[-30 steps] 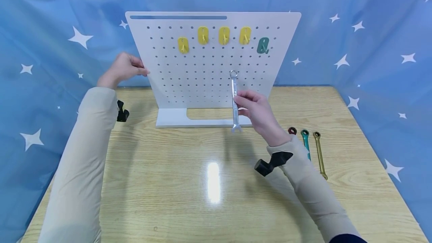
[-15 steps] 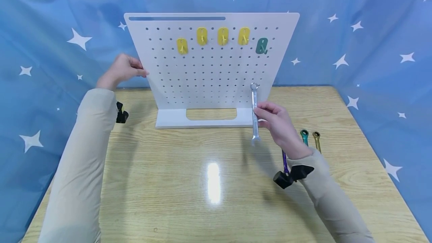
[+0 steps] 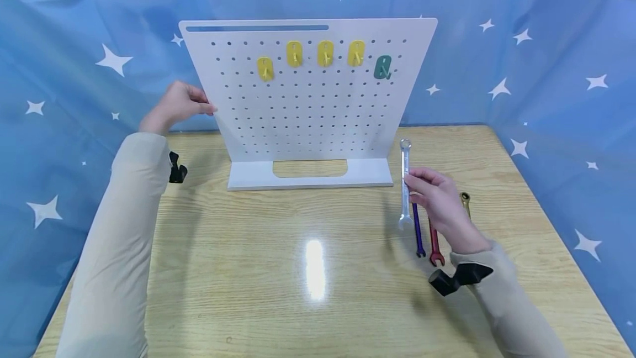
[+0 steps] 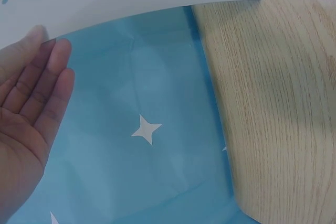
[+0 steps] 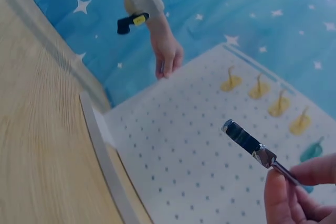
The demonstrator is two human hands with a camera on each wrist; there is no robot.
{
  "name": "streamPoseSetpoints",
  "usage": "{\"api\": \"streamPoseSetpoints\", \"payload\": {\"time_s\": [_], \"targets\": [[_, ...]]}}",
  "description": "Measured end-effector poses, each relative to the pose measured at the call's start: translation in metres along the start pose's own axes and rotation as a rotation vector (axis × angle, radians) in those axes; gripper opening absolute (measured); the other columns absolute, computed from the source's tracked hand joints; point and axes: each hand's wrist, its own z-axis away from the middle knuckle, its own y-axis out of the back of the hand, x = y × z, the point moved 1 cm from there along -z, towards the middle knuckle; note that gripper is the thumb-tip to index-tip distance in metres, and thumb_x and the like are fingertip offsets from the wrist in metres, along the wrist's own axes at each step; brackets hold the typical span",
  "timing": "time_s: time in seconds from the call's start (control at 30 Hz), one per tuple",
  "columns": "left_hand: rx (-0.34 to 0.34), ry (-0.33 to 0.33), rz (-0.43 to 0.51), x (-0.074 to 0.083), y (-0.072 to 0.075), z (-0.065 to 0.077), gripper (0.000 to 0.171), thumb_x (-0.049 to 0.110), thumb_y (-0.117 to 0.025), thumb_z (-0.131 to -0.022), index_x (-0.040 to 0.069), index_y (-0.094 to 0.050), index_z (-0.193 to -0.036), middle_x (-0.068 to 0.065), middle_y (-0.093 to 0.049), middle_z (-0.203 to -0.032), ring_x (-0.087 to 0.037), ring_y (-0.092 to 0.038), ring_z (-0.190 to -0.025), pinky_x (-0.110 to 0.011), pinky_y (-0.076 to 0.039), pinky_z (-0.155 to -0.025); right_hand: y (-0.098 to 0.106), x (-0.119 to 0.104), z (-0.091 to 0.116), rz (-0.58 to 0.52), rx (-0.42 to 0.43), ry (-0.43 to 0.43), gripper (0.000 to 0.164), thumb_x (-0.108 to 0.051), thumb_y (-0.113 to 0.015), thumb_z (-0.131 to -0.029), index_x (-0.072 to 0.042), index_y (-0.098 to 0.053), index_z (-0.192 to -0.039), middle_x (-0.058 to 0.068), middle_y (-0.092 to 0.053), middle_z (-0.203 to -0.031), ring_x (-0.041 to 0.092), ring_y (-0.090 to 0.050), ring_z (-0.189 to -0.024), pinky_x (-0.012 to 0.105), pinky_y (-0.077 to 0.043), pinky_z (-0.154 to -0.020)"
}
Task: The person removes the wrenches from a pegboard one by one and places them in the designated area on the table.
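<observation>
My left hand (image 3: 180,105) pinches the left edge of a white pegboard (image 3: 298,120); in the left wrist view the thumb (image 4: 34,38) lies over the board's edge. Between thumb and fingers, my right hand (image 3: 439,198) holds a silver combination wrench (image 3: 404,167) upright, ring end up and open end down. It hangs just off the board's right side, above the table. In the right wrist view the wrench (image 5: 247,141) points away from the fingertips. Beneath the right hand lie a purple wrench (image 3: 418,231), a red wrench (image 3: 435,245) and a gold wrench (image 3: 465,200), partly covered.
Several yellow hooks (image 3: 325,53) and one green hook (image 3: 382,67) sit on the board's upper part, with nothing hanging on them. The board's base (image 3: 248,175) stands on a wooden table (image 3: 238,269). A blue curtain (image 3: 497,43) with white stars surrounds the table.
My right hand has carried the silver wrench from in front of the pegboard rightward and lower, past the board's right side. The left hand stays at the board's edge.
</observation>
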Motion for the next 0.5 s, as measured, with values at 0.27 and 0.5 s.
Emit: {"api": "streamPoseSetpoints", "payload": {"time_s": [0.27,0.5], "targets": [[-0.004,0.003,0.022,-0.001,0.000,0.000,0.033,0.024,-0.066,-0.089,-0.008,-0.066,-0.101,0.002,-0.070,-0.080,-0.025,-0.058,-0.097,-0.049,-0.038,-0.095,0.042,0.011,0.013,-0.044,0.044,-0.015,0.012,-0.005,-0.062,-0.090,-0.014,-0.069,-0.087,-0.004,-0.063,-0.082,0.006,-0.060,-0.073,0.019,-0.050,-0.065],[-0.002,0.004,0.027,-0.002,-0.001,-0.001,0.033,0.023,-0.066,-0.089,-0.008,-0.066,-0.100,0.002,-0.070,-0.079,-0.022,-0.058,-0.094,-0.049,-0.037,-0.095,0.085,0.018,0.026,-0.050,0.123,-0.053,0.013,-0.005,-0.061,-0.091,-0.014,-0.070,-0.086,-0.006,-0.064,-0.083,0.005,-0.060,-0.072,0.018,-0.050,-0.063]]}}
